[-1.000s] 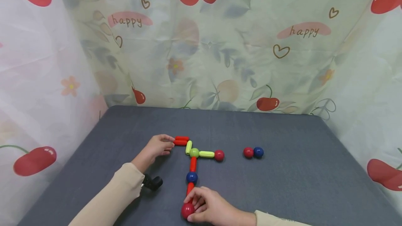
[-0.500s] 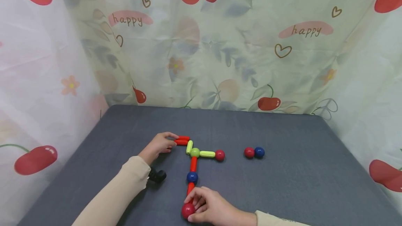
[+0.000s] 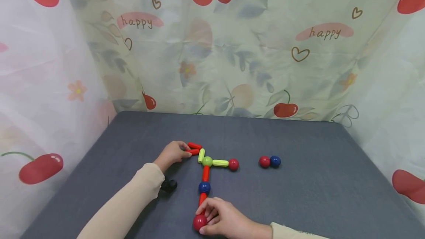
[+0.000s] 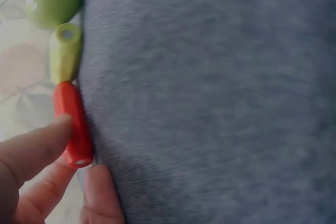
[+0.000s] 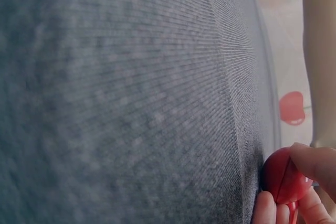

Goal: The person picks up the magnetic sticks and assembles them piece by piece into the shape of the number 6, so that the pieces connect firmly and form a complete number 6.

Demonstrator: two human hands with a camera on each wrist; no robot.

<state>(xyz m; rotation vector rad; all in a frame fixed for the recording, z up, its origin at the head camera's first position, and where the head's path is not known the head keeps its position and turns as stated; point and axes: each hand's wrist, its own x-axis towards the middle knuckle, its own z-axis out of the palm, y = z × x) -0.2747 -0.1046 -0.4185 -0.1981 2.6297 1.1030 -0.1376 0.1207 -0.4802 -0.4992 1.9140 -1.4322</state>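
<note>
My left hand (image 3: 173,153) pinches the nearer of two red rods (image 4: 74,124) between thumb and fingers. The other red rod (image 3: 194,145) lies just behind it, angled away. A yellow-green rod (image 3: 201,156) touches the held rod's far end and leads to a green ball (image 3: 207,161). From that ball, a second yellow-green rod (image 3: 220,163) runs right to a red ball (image 3: 234,164). Toward me, a red rod (image 3: 206,173), a blue ball (image 3: 204,187) and another red rod (image 3: 202,197) form a line. My right hand (image 3: 225,217) grips the red ball (image 5: 283,176) at its near end.
A loose red ball (image 3: 264,161) and blue ball (image 3: 275,161) sit side by side at the right of the dark grey table (image 3: 315,194). A printed curtain (image 3: 225,58) hangs behind the table and along both sides.
My left hand has moved slightly right and taken hold of the nearer red rod. The two red rods, side by side before, now splay apart at an angle. My right hand stays put.
</note>
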